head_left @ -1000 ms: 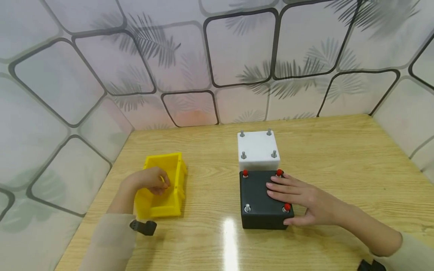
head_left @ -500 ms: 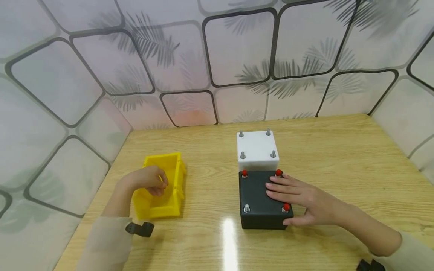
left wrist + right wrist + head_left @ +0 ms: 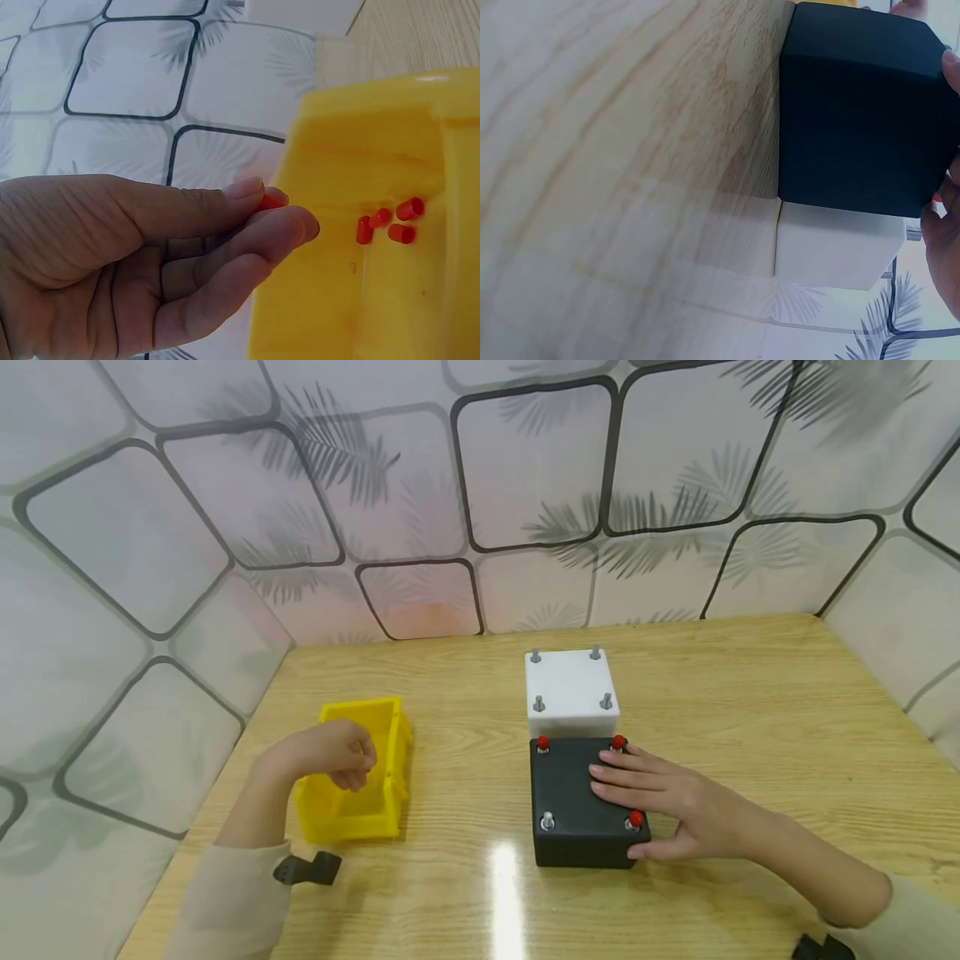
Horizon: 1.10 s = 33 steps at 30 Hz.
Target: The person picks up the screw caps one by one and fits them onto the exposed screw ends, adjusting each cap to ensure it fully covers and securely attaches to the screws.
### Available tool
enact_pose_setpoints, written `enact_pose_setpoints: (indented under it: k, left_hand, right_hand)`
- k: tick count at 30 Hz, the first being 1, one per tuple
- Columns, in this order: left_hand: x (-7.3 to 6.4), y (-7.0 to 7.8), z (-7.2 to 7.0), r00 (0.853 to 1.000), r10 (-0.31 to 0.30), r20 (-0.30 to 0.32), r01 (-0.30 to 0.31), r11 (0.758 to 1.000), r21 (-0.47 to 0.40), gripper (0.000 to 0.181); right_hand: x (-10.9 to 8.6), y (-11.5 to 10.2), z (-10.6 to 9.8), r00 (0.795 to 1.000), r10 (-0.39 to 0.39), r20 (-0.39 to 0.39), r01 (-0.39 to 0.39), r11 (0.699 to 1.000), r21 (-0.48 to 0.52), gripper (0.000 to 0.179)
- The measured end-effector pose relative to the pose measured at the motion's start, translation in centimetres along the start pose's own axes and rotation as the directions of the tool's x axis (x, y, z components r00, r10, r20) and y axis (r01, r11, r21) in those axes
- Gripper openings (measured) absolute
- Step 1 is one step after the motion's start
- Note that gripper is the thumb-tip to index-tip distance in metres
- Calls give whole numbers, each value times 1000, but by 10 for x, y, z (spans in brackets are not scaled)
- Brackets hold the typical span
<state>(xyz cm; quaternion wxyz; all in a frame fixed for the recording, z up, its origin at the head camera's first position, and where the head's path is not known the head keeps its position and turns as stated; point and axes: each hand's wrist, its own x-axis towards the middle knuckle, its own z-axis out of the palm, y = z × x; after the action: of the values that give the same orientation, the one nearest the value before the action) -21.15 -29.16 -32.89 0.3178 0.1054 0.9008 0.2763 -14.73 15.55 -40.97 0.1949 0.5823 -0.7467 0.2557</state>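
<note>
My left hand [image 3: 330, 756] is over the yellow bin [image 3: 393, 810], and in the left wrist view its thumb and forefinger pinch a small red cap [image 3: 273, 201]. Several more red caps [image 3: 402, 233] lie on the bin's floor. My right hand [image 3: 682, 797] rests on the black box [image 3: 573, 785], fingers straight across its top and thumb at the near right corner. Red caps [image 3: 636, 819] cover three of the box's corner bolts; the near left bolt [image 3: 547, 821] is bare metal.
A white box [image 3: 570, 681] with bare metal bolts at its corners stands directly behind the black one. Both boxes and the bin are on a wooden table [image 3: 457, 735], with patterned panels [image 3: 532, 468] at its back and sides.
The left hand has shifted very slightly left and up over the bin. The right hand and both boxes stay where they were.
</note>
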Motion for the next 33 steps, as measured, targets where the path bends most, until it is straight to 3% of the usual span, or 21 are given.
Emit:
enact_pose_setpoints:
  k: [8,19,27,33]
  left_hand:
    - [-12,18,-2,998,53,-27,-51,997,64,19]
    - [-16,32,-2,990,102,-95,-91,989,114,18]
    - [-15,46,7,985,138,-104,-129,988,83,13]
    - [-12,48,12,980,177,-90,-173,984,43,10]
  right_hand:
    - [-1,-1,-1,1000,10,-2,-10,1000,11,72]
    - [-1,-1,-2,1000,4,-6,-4,1000,12,71]
    - [-3,1,0,999,-3,-38,4,1000,18,67]
    - [-2,0,0,1000,-10,-20,10,1000,17,70]
